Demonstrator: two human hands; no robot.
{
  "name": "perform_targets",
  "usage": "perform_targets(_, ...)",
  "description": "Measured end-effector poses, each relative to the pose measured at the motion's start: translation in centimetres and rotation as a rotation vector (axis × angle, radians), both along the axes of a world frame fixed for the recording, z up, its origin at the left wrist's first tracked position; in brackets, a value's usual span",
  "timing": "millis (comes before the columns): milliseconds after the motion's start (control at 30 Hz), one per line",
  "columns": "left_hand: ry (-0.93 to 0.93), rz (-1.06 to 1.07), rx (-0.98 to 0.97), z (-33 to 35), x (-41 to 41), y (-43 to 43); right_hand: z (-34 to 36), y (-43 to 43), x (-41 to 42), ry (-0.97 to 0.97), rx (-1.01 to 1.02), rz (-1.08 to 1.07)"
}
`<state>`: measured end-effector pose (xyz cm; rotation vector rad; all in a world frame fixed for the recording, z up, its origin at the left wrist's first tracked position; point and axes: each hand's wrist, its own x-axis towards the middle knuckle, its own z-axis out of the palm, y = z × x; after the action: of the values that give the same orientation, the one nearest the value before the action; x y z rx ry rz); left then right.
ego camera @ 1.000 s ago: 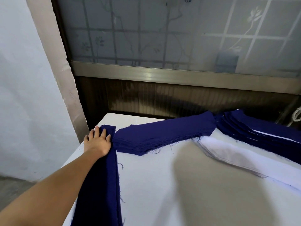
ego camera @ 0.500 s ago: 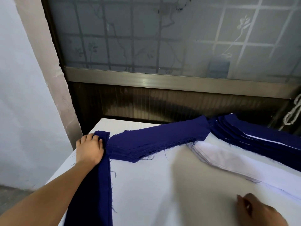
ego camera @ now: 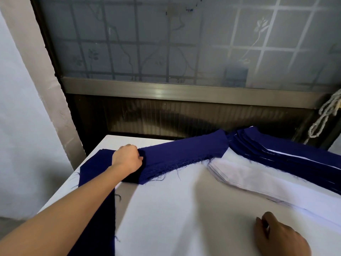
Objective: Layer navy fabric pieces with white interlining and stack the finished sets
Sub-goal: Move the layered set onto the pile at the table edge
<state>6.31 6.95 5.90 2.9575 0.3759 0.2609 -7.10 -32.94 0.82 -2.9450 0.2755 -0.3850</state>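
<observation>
White table (ego camera: 166, 218) under a frosted window (ego camera: 166, 43). Head view: left hand (ego camera: 127, 157), flat on the navy strip (ego camera: 96, 191) a sec ago, is now on the navy pile's (ego camera: 184, 152) left end, fingers curled & pinching the top piece, prob. the next layer. Right hand (ego camera: 280, 237) has come in well below the pile, fingers loosely bent, holding nothing. White interlining (ego camera: 258, 176) lies just right of the pile, finished sets (ego camera: 295, 159) beyond it. Frayed threads could snag.

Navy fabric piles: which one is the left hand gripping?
The middle navy pile, whose left end the left hand grips. The navy strip lies beneath the forearm; the white-layered navy stack sits far right.
</observation>
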Motion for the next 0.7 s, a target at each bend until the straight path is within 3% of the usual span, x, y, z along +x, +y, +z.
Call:
perform_targets(167,-0.003,-0.011,0.013,-0.5,-0.6,-0.7,0.1,0.0,-0.3,0.007,0.021,-0.003)
perform_targets(333,-0.017,-0.236,0.141,-1.2,-1.3,-0.7,-0.1,-0.2,-0.4,-0.019,0.055,0.004)
perform_targets(533,0.004,-0.213,-0.168,-1.3,-1.2,0.0,-0.5,-0.2,-0.5,-0.025,0.06,0.009)
perform_targets(700,-0.198,-0.182,-0.355,-1.4,-2.2,-0.7,-0.6,-0.3,-0.9,-0.018,0.039,0.017)
